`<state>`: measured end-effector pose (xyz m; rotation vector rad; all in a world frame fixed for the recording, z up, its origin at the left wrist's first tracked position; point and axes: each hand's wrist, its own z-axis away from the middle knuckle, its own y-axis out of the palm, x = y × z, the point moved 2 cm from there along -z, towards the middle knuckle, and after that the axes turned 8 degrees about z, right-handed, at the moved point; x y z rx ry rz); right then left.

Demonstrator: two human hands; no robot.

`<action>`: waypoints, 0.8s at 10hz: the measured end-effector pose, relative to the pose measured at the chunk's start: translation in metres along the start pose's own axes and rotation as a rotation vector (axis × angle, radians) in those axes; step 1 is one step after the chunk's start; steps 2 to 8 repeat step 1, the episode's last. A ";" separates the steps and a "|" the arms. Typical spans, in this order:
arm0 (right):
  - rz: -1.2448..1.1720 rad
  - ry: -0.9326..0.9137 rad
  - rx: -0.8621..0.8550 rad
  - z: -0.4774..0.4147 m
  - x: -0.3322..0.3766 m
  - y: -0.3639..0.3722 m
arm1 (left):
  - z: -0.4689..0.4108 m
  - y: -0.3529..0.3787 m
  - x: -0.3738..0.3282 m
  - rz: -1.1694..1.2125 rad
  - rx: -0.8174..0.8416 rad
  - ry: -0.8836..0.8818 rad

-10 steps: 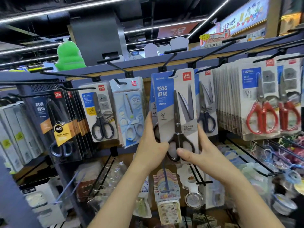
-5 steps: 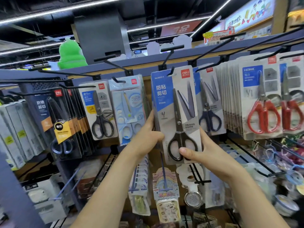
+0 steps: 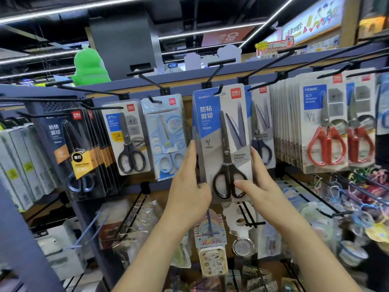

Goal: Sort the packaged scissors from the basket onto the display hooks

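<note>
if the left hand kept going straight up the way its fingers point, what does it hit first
Probably the dark blue shelf rail: the left hand points up along the edge of the blue-and-grey packaged black scissors it grips. Depth is unclear.

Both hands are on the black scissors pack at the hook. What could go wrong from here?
1. The black scissors pack seems to hang near the tip of the hook; released now, it might slide off.
2. The right hand reaches beside the dark-blue scissors pack; pushing back could knock that pack askew.
3. The left hand grips only the lower left edge, so the pack could tilt and jam on the hook.
</note>
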<state>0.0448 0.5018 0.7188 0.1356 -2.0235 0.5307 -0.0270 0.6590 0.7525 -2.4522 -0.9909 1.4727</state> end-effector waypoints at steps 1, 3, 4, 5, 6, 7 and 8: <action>0.121 -0.026 -0.143 0.010 0.012 -0.007 | 0.013 -0.012 -0.004 0.043 -0.083 0.014; 0.121 -0.026 -0.143 0.010 0.012 -0.007 | 0.013 -0.012 -0.004 0.043 -0.083 0.014; 0.121 -0.026 -0.143 0.010 0.012 -0.007 | 0.013 -0.012 -0.004 0.043 -0.083 0.014; 0.121 -0.026 -0.143 0.010 0.012 -0.007 | 0.013 -0.012 -0.004 0.043 -0.083 0.014; 0.121 -0.026 -0.143 0.010 0.012 -0.007 | 0.013 -0.012 -0.004 0.043 -0.083 0.014; 0.121 -0.026 -0.143 0.010 0.012 -0.007 | 0.013 -0.012 -0.004 0.043 -0.083 0.014; 0.121 -0.026 -0.143 0.010 0.012 -0.007 | 0.013 -0.012 -0.004 0.043 -0.083 0.014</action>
